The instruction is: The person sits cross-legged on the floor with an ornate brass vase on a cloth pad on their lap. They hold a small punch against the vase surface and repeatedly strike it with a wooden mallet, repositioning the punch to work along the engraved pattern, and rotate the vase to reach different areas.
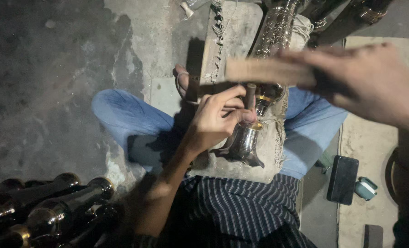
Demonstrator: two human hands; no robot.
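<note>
the left hand is pinching a small dark rod and pressing it onto a shiny metal piece. that piece is lying on a frayed wooden board across the person's lap, in the middle. the right hand is blurry, and it is wrapping its fingers around a flat wooden block just above. dark bottle shapes are lying near left. a black phone is lying on the floor at the right.

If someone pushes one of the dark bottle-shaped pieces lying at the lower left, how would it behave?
The dark bottle-shaped pieces look round and lie on their sides, so one would probably roll. Their glossy surface suggests a slippery grip. They seem rigid, likely metal, so probably fairly heavy.
</note>
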